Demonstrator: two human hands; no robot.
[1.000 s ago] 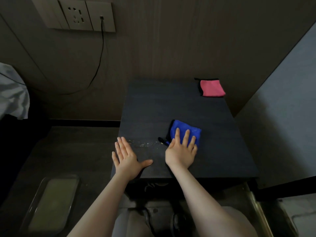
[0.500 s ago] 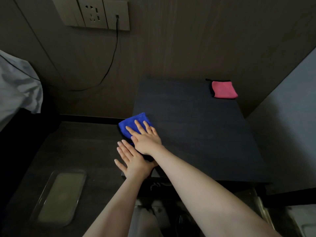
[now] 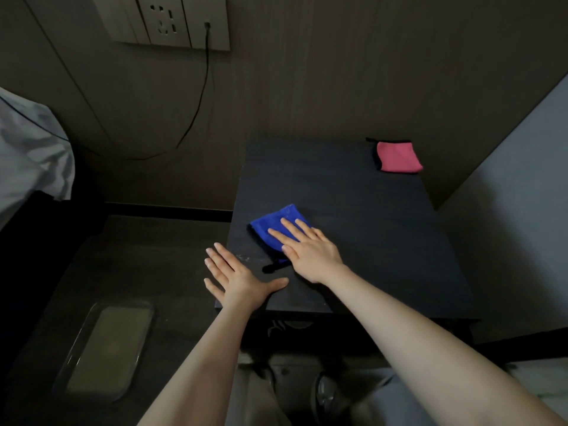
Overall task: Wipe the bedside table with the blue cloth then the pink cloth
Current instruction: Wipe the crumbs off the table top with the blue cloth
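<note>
1. Dim overall, murky and low in contrast.
2. Lit softly from the right, brightest on the pale wall [image 3: 522, 195].
3. Near-black at the left edge and under the table [image 3: 368, 210].
4. Bent by wide-angle distortion at the edges.
5. Slightly soft, grainy.

The right hand [image 3: 310, 250] covers part of the blue cloth [image 3: 273, 224]; both forearms run off the bottom edge.
</note>
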